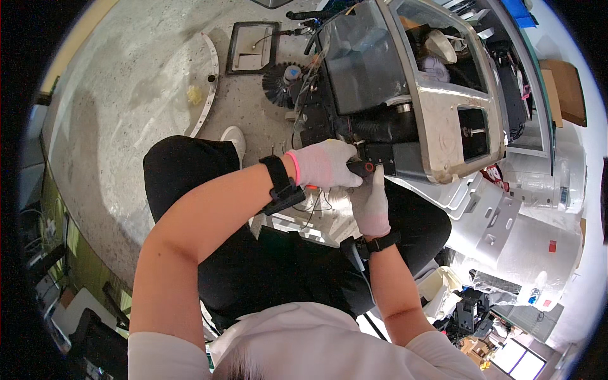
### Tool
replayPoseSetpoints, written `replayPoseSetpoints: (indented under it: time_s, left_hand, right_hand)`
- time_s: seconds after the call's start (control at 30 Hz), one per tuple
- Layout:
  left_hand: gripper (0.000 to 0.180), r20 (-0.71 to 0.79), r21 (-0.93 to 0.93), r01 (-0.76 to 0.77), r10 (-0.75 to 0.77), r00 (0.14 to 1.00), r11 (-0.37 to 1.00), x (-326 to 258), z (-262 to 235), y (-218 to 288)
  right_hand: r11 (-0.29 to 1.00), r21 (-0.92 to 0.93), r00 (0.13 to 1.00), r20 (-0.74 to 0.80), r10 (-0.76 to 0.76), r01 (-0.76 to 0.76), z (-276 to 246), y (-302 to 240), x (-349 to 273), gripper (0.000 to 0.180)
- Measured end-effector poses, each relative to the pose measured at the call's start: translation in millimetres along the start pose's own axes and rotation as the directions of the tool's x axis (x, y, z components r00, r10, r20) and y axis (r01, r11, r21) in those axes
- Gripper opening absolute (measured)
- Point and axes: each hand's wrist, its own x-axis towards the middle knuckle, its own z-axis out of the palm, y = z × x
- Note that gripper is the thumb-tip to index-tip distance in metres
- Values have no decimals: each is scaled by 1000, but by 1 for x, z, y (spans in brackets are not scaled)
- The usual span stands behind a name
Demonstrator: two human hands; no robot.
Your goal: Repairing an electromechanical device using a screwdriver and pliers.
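We sit over a dismantled grey-and-silver plastic machine housing (443, 120), and our left hand (323, 164), in a pale knit glove with a pink cuff, is curled tight around a black-and-red screwdriver handle (362, 168), fingers pressed together over the grip. Just below those fingers, our right hand (370, 202), gloved the same, reaches up with its fingertips (378, 174) touching the tool near the small black box-shaped module (387, 155) at the housing's edge; whether they pinch the shaft or only steady it, we cannot tell. The tip itself is hidden behind the fingers, so we judge the main risk is a slip: if the bit sits crooked, it could jump out and jab the right fingertips close beside it. Thin loose wires (316, 202) trail under the left fingers and could be snagged or pinched. A freed screw could drop past our lap onto the speckled concrete floor (126, 114).
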Motion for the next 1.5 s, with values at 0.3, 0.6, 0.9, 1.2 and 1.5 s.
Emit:
replayPoseSetpoints:
  time_s: [0.3, 0.6, 0.9, 1.2, 1.5]
  left_hand:
    - [41, 116, -237, 51, -24, 993, 970, -4, -8, 6]
    - [42, 109, -428, 70, -25, 994, 901, -4, 15, -4]
    - [47, 388, -758, 427, -185, 903, 494, -3, 14, -14]
    - [77, 12, -82, 172, -172, 985, 982, -28, -6, 18]
    - [49, 156, -219, 70, -36, 987, 973, -33, -6, 14]
  right_hand:
    - [995, -102, 964, 263, 30, -4, 4, 0, -7, 59]
    - [980, -159, 989, 61, 134, -123, -5, 2, -4, 58]
    - [998, -12, 987, 153, 56, -55, 3, 6, -14, 61]
    - [914, -383, 977, 206, -59, 136, -2, 5, 2, 59]
    - [970, -244, 999, -21, -25, 20, -17, 9, 22, 66]
